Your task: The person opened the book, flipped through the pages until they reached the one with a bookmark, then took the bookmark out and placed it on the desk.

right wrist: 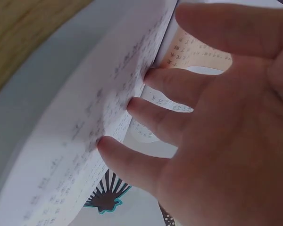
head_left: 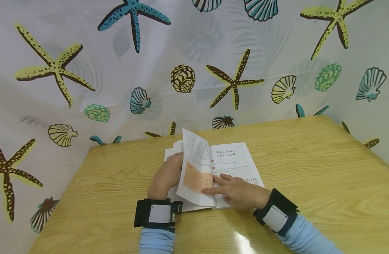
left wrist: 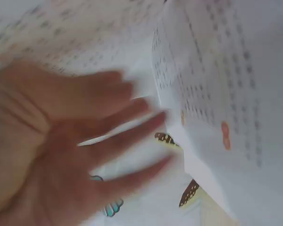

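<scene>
An open book (head_left: 237, 164) with printed text lies on the table, and one page (head_left: 196, 173) with an orange text block stands raised, curving over its left half. Behind that page is my left hand (head_left: 166, 174), its fingertips hidden in the head view. The left wrist view shows this hand (left wrist: 80, 136), blurred, with fingers extended and spread beside the raised paper (left wrist: 217, 94); no pinch is visible. My right hand (head_left: 243, 192) rests near the spine on the right page. In the right wrist view its fingertips (right wrist: 111, 146) touch the paper, fingers spread.
The book sits on a light wooden table (head_left: 309, 158). Behind the table hangs a white cloth (head_left: 204, 49) printed with starfish and shells. Both wrists carry black straps (head_left: 277, 211) over light blue sleeves (head_left: 156, 241).
</scene>
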Demonstrator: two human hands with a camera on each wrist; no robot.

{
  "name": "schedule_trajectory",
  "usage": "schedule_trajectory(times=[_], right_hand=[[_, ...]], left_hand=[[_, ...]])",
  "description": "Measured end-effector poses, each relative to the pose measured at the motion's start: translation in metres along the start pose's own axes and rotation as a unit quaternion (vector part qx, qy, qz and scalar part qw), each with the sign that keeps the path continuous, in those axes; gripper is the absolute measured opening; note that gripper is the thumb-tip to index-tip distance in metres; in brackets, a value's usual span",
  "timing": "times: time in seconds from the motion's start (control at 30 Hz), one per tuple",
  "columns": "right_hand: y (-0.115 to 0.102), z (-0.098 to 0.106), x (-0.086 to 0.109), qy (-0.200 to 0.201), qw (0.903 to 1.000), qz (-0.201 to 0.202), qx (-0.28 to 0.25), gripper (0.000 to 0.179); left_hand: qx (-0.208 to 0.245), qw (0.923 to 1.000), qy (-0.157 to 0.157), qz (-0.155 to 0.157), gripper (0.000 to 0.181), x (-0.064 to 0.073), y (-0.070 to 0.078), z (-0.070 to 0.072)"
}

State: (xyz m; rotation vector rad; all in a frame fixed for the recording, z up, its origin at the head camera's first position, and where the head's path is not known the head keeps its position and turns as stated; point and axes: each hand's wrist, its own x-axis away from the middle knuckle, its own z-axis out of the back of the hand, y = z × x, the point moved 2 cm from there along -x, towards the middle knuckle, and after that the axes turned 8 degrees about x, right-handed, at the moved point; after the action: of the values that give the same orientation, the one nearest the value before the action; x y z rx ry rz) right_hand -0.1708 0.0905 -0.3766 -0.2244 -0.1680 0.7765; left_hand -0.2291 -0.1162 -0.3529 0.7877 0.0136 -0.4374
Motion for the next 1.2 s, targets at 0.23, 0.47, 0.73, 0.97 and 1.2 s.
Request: schedule_trajectory(times=[0.23, 0.47, 0.73, 0.97, 1.2], right_hand=[[-0.001, -0.002, -0.002, -0.014, 0.9997, -0.021, 0.001, 0.059], [-0.002, -0.002, -0.002, -0.022, 0.9994, -0.016, 0.019, 0.056], [-0.002, 0.000, -0.002, -0.022, 0.9993, -0.027, 0.015, 0.056], [0.008, 0.001, 0.000, -0.023, 0.9947, -0.098, 0.024, 0.062], [0.034, 0.006, 0.007, -0.034, 0.9850, -0.162, 0.051, 0.054]], left_hand=[[-0.075, 0.9932, 0.088, -0.019, 0.062, -0.003, 0.008, 0.008], [-0.070, 0.9697, -0.209, 0.105, 0.092, -0.002, 0.003, -0.022], [-0.071, 0.9591, -0.229, 0.150, 0.100, -0.001, 0.005, -0.028], [-0.055, 0.9626, -0.217, 0.153, 0.101, 0.000, 0.006, -0.026], [-0.036, 0.9617, -0.214, 0.167, 0.103, 0.002, 0.007, -0.026]])
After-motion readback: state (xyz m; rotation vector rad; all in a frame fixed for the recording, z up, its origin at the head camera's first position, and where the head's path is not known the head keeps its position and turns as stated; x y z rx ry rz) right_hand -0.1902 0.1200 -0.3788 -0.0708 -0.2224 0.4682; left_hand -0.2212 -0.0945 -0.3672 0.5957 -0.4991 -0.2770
